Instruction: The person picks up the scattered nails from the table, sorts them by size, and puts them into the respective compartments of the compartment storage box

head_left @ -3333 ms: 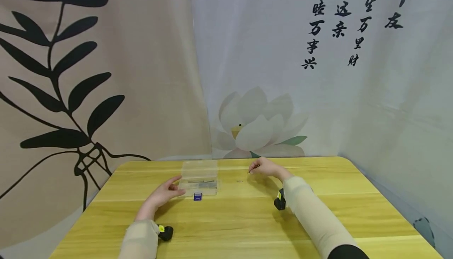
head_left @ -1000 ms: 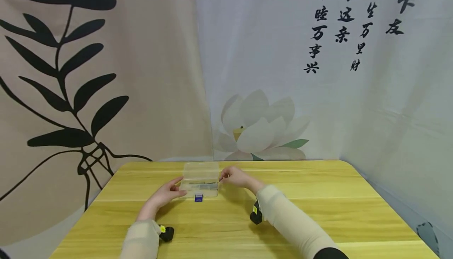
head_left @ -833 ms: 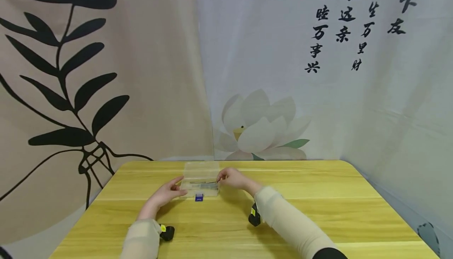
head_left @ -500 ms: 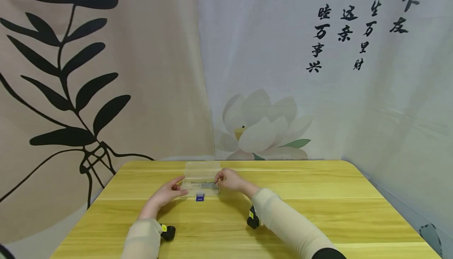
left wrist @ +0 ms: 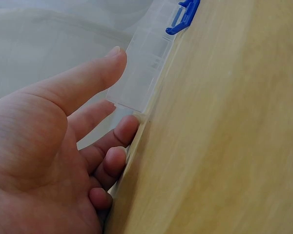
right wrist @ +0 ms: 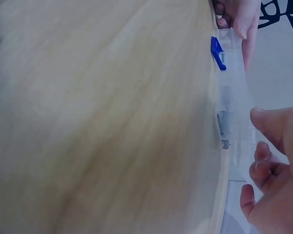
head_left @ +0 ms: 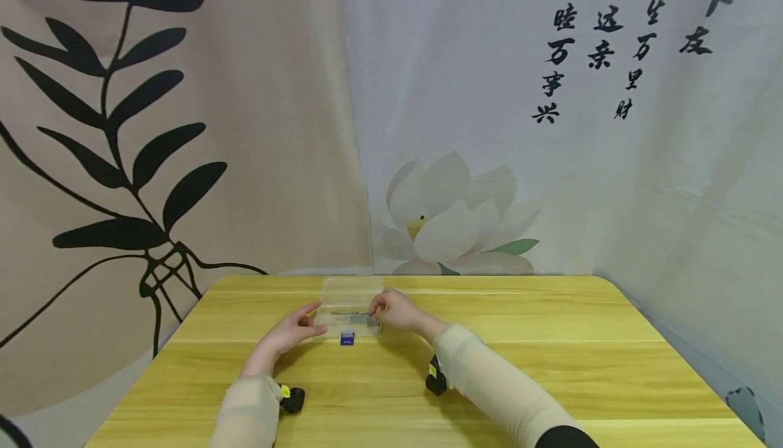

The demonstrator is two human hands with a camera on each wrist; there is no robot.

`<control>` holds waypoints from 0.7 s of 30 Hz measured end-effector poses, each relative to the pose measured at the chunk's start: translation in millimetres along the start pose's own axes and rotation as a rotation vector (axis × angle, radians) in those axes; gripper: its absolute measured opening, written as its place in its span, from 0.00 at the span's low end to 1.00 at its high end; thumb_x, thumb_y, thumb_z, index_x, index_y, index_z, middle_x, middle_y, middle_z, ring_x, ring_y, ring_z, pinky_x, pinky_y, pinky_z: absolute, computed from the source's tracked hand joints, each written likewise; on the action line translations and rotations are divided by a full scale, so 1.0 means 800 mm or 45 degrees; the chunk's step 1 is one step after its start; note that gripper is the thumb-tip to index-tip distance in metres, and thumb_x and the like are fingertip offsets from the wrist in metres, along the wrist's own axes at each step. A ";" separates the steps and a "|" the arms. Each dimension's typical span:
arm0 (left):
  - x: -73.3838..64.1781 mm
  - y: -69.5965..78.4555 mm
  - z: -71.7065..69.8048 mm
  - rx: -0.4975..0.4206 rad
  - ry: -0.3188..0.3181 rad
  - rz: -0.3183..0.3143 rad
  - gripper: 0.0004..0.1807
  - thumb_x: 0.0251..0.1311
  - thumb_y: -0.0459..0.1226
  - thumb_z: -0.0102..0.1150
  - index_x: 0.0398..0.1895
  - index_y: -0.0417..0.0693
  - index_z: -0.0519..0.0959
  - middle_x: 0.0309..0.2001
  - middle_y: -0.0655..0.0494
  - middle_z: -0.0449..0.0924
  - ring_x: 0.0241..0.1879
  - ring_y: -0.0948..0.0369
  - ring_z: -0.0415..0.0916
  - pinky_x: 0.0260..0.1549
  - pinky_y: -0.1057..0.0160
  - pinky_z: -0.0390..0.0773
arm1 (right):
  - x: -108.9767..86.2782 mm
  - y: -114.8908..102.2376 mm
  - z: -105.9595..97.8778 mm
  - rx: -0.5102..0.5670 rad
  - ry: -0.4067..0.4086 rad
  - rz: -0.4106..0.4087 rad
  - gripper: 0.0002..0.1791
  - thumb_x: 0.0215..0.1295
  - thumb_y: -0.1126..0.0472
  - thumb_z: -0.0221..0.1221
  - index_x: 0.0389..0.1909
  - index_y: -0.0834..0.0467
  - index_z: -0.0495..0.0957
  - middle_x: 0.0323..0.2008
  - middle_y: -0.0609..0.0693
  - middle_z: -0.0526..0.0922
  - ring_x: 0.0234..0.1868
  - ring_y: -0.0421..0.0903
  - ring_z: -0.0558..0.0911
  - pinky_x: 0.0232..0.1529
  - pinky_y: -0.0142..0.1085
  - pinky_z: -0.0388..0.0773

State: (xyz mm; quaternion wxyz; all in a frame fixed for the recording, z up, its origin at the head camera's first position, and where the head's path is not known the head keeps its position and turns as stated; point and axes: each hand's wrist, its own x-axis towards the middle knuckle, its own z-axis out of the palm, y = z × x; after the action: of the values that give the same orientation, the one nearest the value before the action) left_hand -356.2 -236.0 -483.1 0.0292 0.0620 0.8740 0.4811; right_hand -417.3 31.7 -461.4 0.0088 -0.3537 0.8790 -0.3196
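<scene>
A clear plastic box [head_left: 349, 325] lies near the table's far edge, its lid [head_left: 351, 291] raised at the back and a blue latch [head_left: 347, 338] at the front. My left hand [head_left: 292, 332] grips the box's left end, thumb at the front and index finger behind, as the left wrist view shows. Over the right end, my right hand [head_left: 394, 310] has its thumb and index finger pinched together around a small, thin, dark piece, mostly hidden. Small grey metal pieces [right wrist: 222, 123] show through the wall in the right wrist view.
The box stands on a wooden table [head_left: 367, 400]. Behind the table hangs a printed cloth [head_left: 459, 94] with a lotus, dark leaves and writing. A black wrist camera [head_left: 292, 400] sits by the left sleeve, another wrist camera [head_left: 436, 376] by the right.
My right hand has come left from the table's far middle to the box's right end. A small piece on the table beside the box is gone. My left hand stays on the box.
</scene>
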 end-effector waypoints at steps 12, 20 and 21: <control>0.001 0.002 0.000 -0.012 -0.001 0.008 0.41 0.60 0.43 0.66 0.73 0.41 0.60 0.40 0.50 0.68 0.40 0.55 0.65 0.41 0.56 0.65 | -0.012 0.009 -0.026 -0.033 0.066 -0.082 0.05 0.62 0.69 0.59 0.35 0.63 0.83 0.34 0.49 0.79 0.36 0.44 0.72 0.41 0.38 0.68; -0.002 0.004 0.001 0.011 -0.014 0.013 0.39 0.62 0.42 0.64 0.73 0.40 0.58 0.41 0.48 0.69 0.42 0.54 0.65 0.43 0.55 0.66 | -0.036 0.040 -0.057 0.028 0.124 0.080 0.07 0.66 0.66 0.58 0.40 0.64 0.83 0.39 0.49 0.79 0.40 0.45 0.72 0.42 0.42 0.70; -0.002 0.003 0.001 0.016 -0.015 0.015 0.39 0.63 0.42 0.63 0.73 0.40 0.58 0.41 0.48 0.69 0.42 0.54 0.65 0.43 0.55 0.66 | -0.040 0.046 -0.060 0.046 0.135 0.100 0.07 0.66 0.66 0.58 0.40 0.64 0.83 0.39 0.49 0.79 0.40 0.45 0.72 0.42 0.42 0.70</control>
State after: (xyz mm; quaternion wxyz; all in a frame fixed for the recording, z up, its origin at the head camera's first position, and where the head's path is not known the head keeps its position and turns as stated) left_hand -353.9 -233.9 -481.5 0.0311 0.0700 0.8764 0.4755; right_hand -427.6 98.4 -450.5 -0.0190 -0.3012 0.8856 -0.3530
